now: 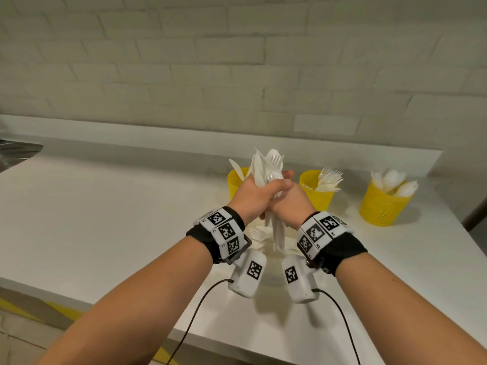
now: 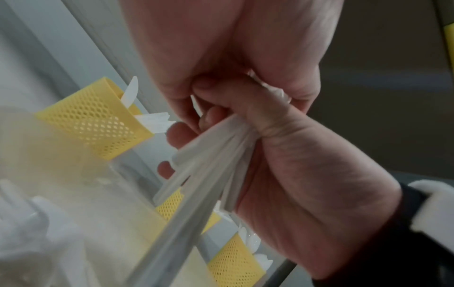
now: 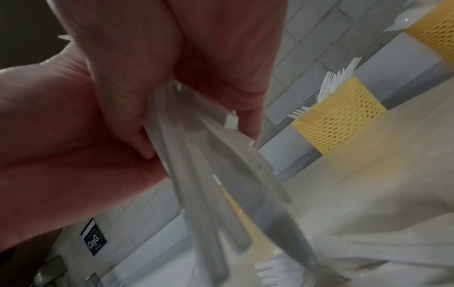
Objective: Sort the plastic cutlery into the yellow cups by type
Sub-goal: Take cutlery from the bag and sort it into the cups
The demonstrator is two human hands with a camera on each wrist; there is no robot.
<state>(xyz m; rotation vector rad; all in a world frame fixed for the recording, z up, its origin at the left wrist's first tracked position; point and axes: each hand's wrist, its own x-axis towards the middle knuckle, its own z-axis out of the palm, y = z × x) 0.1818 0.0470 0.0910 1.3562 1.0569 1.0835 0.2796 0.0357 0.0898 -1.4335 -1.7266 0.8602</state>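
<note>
Both hands clasp one bundle of white plastic cutlery (image 1: 268, 167) upright above the counter, with fork, knife and spoon heads fanning out at the top. My left hand (image 1: 253, 198) wraps it from the left and my right hand (image 1: 290, 198) from the right, thumbs overlapping. The handles (image 2: 209, 174) stick out below the fists (image 3: 209, 184). Behind stand three yellow mesh cups: the left cup (image 1: 235, 183) holds a knife, the middle cup (image 1: 316, 193) forks, the right cup (image 1: 382, 206) spoons.
A pale dish (image 1: 274, 262) with more loose cutlery lies under the hands, largely hidden by the wrists. The white counter (image 1: 118, 206) runs left to a brick wall behind. Wrist-camera cables hang over the counter's front edge.
</note>
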